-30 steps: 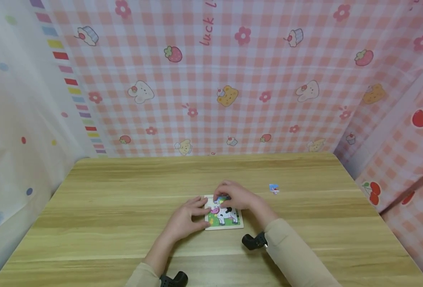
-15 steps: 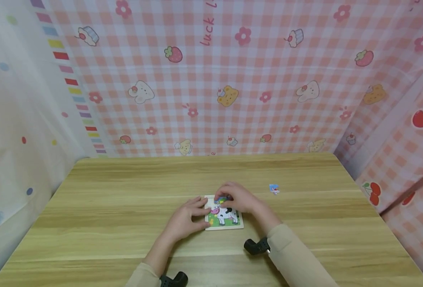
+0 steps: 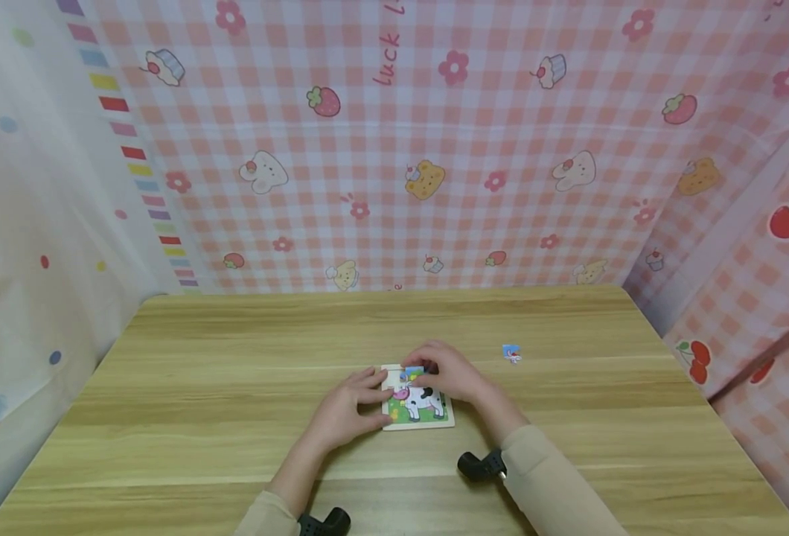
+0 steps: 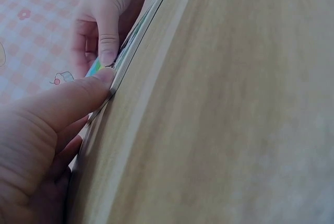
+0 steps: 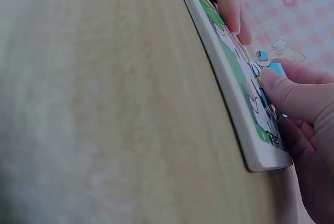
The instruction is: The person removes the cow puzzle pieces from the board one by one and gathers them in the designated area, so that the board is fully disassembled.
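Observation:
A small square puzzle board (image 3: 418, 426) with a cow picture and a pale frame lies flat on the table. My left hand (image 3: 346, 413) rests on its left side, thumb at the near corner and fingers spread along the edge. At the board's top, my right hand (image 3: 449, 371) pinches a puzzle piece (image 3: 414, 373) with blue, green and yellow on it. In the right wrist view that piece (image 5: 278, 68) shows between thumb and fingers, tilted up from the board. Whether it touches its slot, I cannot tell. A bare pale patch shows at the board's upper left.
Another loose puzzle piece (image 3: 511, 353), blue with a pink and white figure, lies on the wooden table (image 3: 234, 387) to the right of the board. A pink checked cloth (image 3: 394, 223) hangs behind the table's back edge.
My right hand has shifted slightly to the right and uncovers more of the pinched puzzle piece. The left hand and the board have stayed in place.

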`<state>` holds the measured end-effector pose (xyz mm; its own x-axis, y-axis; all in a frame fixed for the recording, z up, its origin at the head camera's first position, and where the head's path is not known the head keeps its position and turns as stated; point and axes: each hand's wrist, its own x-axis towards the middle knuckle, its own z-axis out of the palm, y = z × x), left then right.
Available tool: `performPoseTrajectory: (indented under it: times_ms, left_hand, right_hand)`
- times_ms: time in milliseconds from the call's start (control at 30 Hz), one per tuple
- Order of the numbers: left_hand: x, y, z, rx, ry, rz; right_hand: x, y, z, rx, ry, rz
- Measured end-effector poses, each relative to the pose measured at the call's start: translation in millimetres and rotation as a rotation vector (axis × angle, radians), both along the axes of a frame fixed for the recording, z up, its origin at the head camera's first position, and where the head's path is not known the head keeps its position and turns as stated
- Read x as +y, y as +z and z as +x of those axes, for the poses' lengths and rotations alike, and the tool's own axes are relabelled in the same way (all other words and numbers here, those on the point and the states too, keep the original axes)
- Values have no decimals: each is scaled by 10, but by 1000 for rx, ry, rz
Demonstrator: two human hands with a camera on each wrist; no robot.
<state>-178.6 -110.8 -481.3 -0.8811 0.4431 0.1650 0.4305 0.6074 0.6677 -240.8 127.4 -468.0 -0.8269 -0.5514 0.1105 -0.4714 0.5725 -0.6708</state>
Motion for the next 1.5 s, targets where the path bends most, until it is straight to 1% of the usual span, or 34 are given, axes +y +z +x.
performPoseTrajectory:
  times_ms: [133, 300, 500, 667, 833, 1067, 1300, 1500]
  left_hand:
    - [1, 1, -3, -3, -1, -1]
    - [-4, 11, 1, -15, -1, 6]
    - [-3, 17, 7, -13, 4, -5]
    - [-1, 23, 13, -12, 3, 0]
    - [-1, 20, 15, -4, -1, 5]
    - [-1, 12, 13, -14, 6, 2]
    - [1, 12, 13, -8, 4, 6]
    - [-1, 20, 18, -11, 0, 11]
  right_hand:
    - [12, -13, 15, 6, 2, -51]
    - [26, -26, 32, -12, -11, -89]
    - [27, -52, 41, -43, -48, -105]
    - [37, -63, 72, -36, -90, -132]
    - [72, -71, 110, -51, -124, -176]
    - [155, -44, 176, -74, -147, -251]
    - [247, -29, 224, -83, -182, -252]
    - [367, -64, 246, -73, -189, -278]
